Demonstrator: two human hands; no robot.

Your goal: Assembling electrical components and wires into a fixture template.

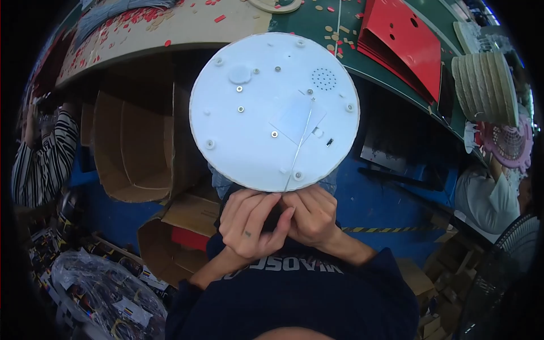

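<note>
A white round disc-shaped base (260, 124) lies with its screwed face up in front of me. It has several screws, small round feet, a patch of speaker holes (324, 79) and a small black switch (330, 142). A thin pale cord (299, 147) runs over it down to the near rim. There my left hand (249, 221) and right hand (310, 214) meet, backs upward. The fingers of both are curled in at the rim beside the cord's end. My left thumb points toward the right hand. Whatever the fingertips grip is hidden.
A beige and green table (226, 22) bears scattered red and tan pieces, with red folded panels (396, 45) at right. Cardboard boxes (136, 136) stand at left, above plastic-wrapped goods (107, 294). A stack of round discs (484, 88) and a fan (504, 272) are at right. Other people sit on both sides.
</note>
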